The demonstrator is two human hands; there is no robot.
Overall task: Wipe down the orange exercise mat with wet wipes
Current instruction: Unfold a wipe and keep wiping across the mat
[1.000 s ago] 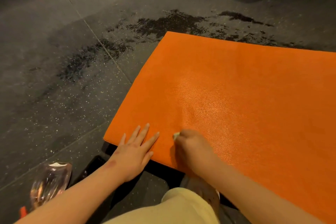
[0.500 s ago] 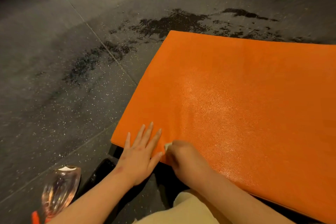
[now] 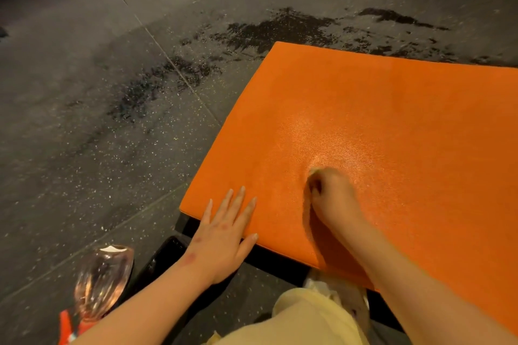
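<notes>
Right hand (image 3: 333,196) has pushed up the mat (image 3: 392,109), off its near edge and away from the left hand (image 3: 227,232)! Its fingers curl tight round the wipe (image 3: 315,170), only a pale scrap showing. The left hand lies flat, fingers straight, pinning the mat's near corner. A fresh stroke, I'd say, with plenty left.

Long-nailed left hand (image 3: 221,235), unsleeved forearms (image 3: 157,297), pale yellow clothing (image 3: 305,322).

Left hand (image 3: 224,235) flat on orange mat (image 3: 392,126) near corner; right hand (image 3: 333,196) grips pale wipe (image 3: 315,170), frame centre.
</notes>
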